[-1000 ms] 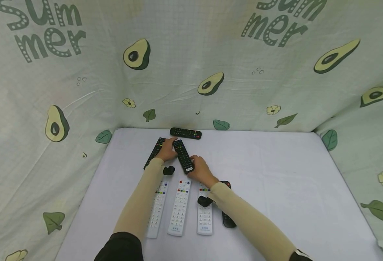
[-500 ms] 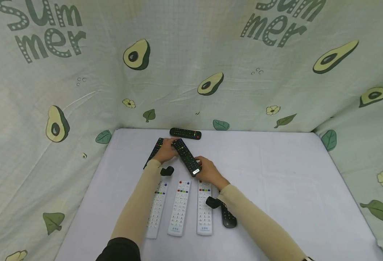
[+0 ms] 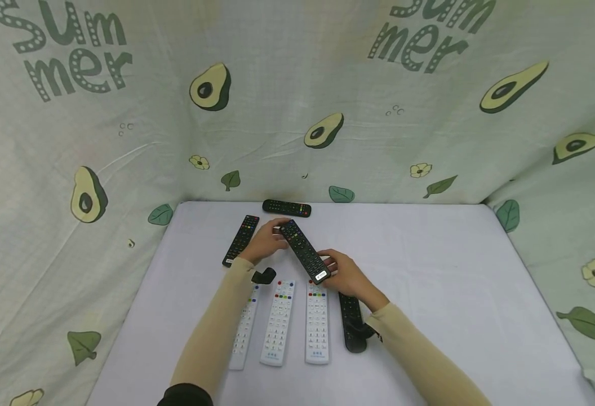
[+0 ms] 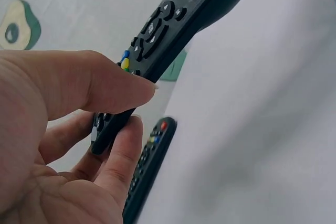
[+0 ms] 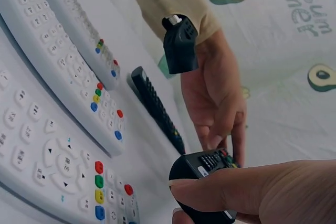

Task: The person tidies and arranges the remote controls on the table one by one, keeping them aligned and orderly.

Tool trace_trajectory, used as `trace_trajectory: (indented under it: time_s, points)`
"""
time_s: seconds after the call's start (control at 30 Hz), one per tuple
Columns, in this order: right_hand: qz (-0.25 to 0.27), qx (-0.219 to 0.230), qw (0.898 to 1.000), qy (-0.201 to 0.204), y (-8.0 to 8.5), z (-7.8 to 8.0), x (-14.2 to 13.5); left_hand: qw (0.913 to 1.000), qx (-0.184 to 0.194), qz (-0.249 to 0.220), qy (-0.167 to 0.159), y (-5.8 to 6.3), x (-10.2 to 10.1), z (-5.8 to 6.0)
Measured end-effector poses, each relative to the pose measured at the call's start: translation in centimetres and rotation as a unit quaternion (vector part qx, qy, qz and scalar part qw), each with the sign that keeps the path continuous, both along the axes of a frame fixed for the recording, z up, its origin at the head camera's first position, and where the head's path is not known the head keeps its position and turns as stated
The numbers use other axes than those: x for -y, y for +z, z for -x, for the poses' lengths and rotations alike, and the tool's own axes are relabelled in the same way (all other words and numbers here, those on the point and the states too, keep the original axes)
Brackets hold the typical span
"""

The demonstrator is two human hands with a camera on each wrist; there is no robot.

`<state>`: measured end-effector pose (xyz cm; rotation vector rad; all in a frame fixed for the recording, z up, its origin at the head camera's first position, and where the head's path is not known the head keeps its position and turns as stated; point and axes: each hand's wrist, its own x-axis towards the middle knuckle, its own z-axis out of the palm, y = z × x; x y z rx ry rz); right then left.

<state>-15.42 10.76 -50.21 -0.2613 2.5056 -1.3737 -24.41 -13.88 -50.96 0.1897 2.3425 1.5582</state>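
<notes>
A black remote control (image 3: 305, 251) hangs tilted above the table between both hands, its white-labelled end toward the right. My left hand (image 3: 268, 241) pinches its far end; in the left wrist view the thumb (image 4: 115, 85) lies over the buttons and the fingers go beneath. My right hand (image 3: 347, 275) grips the near end, with the thumb (image 5: 236, 187) across it in the right wrist view. Beside the left hand, a second black remote (image 3: 240, 241) lies slanted. Another black remote (image 3: 352, 324) lies below the right wrist, partly covered by its camera.
Three white remotes, at left (image 3: 244, 332), middle (image 3: 278, 324) and right (image 3: 317, 324), lie in a row nearer the person. A black remote (image 3: 287, 208) lies crosswise at the back edge of the white table (image 3: 429, 270). A patterned cloth (image 3: 272, 84) hangs behind.
Both hands have moved right and slightly nearer with the held black remote, which has turned more slanted. The black remote beside the left hand is now more exposed.
</notes>
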Motion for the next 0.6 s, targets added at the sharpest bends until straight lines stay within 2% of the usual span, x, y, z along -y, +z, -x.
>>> trace_trajectory:
  time_s: [0.37, 0.6]
  points:
    - [0.046, 0.026, 0.998, 0.028, -0.5, -3.6, -3.7, 0.9972, 0.001, -0.022, -0.072, 0.7, -2.6, -2.1]
    - [0.051, 0.041, 0.998, 0.008, -0.2, -5.5, -5.4, 0.9944, -0.009, -0.025, -0.102, 0.5, -4.7, -2.8]
